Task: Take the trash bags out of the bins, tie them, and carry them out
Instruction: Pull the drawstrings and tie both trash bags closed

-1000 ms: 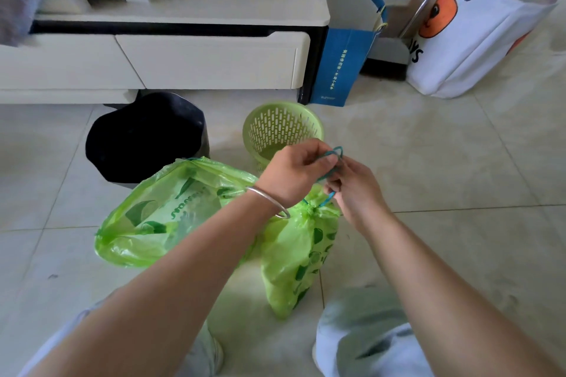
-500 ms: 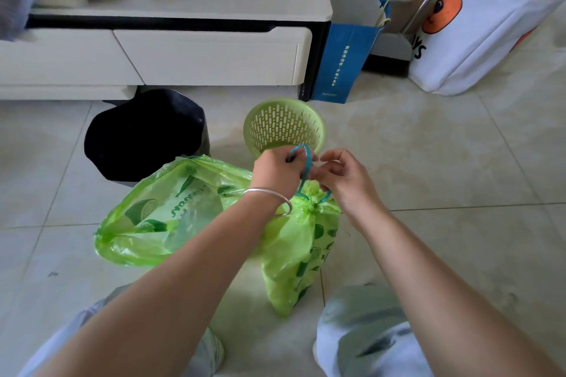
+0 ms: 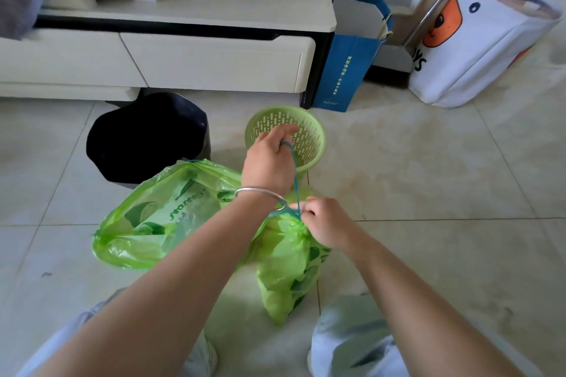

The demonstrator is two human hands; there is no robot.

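Left hand: fingers curled around teal drawstring, pulling it taut upward.
Right hand: pinching gathered neck of small green trash bag.
Bag: on tiled floor, before green slotted bin.

Pale tiled floor, two green trash bags, green slotted bin, black bin, blue paper bag, white tote, low cabinet
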